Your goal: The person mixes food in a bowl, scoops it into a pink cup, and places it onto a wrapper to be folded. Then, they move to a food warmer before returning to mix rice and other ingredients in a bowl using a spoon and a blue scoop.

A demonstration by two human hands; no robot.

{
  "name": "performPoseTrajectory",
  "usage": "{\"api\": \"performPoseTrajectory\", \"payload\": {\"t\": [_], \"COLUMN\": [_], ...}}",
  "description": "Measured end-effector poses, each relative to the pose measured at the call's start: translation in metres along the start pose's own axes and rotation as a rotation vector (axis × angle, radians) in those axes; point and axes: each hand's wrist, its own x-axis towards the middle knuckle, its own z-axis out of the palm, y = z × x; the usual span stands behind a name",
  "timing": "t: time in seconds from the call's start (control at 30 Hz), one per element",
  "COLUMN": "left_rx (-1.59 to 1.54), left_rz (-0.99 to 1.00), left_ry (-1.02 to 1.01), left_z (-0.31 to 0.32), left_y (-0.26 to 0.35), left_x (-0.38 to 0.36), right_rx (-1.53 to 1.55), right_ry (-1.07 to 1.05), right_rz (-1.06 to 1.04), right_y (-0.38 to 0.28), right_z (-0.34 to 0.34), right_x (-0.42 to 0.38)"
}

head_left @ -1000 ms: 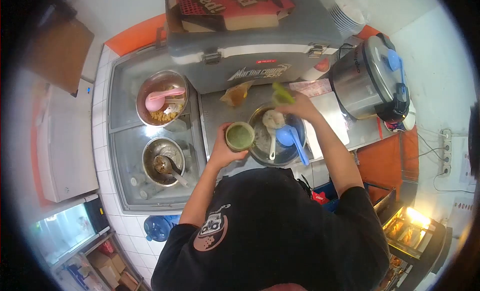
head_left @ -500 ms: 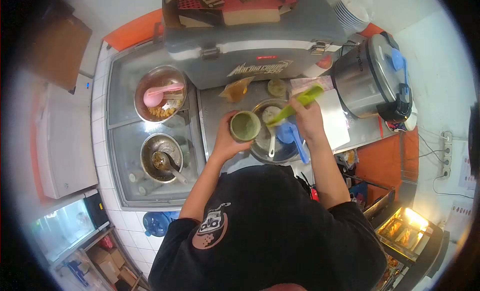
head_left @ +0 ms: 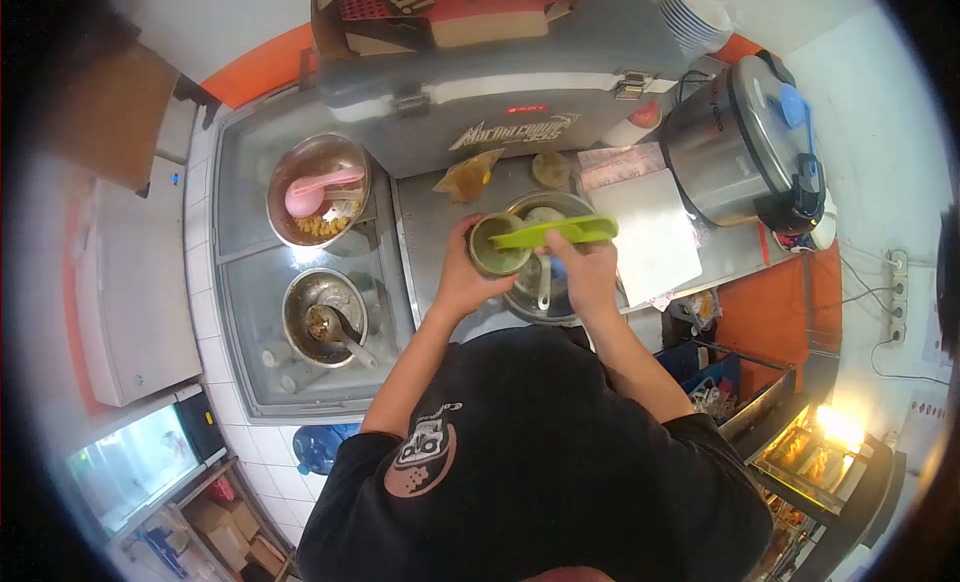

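My left hand point(head_left: 464, 280) grips a pale green cup point(head_left: 484, 250), tilted so its mouth faces me. With my right hand point(head_left: 590, 272) I hold a lime-green utensil point(head_left: 580, 228) by its broad handle, its far end over the mouth of the cup. Its exact kind does not show. Under my right hand lies a steel bowl point(head_left: 524, 307) with a white-handled ladle point(head_left: 544, 284) in it. The blue ladle in that bowl is mostly covered by my hand.
Two steel bowls, one with a pink scoop point(head_left: 307, 197) and one with a ladle point(head_left: 325, 324), stand on the glass-topped freezer point(head_left: 250, 247). Behind the counter sits a grey cooler box point(head_left: 400, 142). A bag point(head_left: 468, 177), white sheet point(head_left: 655, 252) and large cooker point(head_left: 730, 142) are nearby.
My right hand has come left and down, turning the lime-green utensil nearly level and bringing its end to the cup. My left hand and the cup have shifted slightly.
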Motion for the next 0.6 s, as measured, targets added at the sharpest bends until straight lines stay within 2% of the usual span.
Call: {"api": "performPoseTrajectory", "payload": {"t": [0.17, 0.23, 0.33, 0.6], "left_rx": [0.034, 0.054, 0.025, 0.04], "left_rz": [-0.013, 0.005, -0.007, -0.046], "left_ry": [0.04, 0.064, 0.061, 0.049], "left_z": [-0.002, -0.002, -0.003, -0.004], "left_y": [-0.01, -0.009, -0.007, -0.009], "left_x": [0.001, 0.001, 0.002, 0.004], "right_rx": [0.074, 0.266, 0.38, 0.543], "right_ry": [0.012, 0.082, 0.12, 0.197], "right_rz": [0.043, 0.15, 0.253, 0.283], "right_y": [0.004, 0.014, 0.022, 0.023], "right_z": [0.005, 0.001, -0.01, -0.026], "right_x": [-0.009, -0.004, 0.003, 0.012]}}
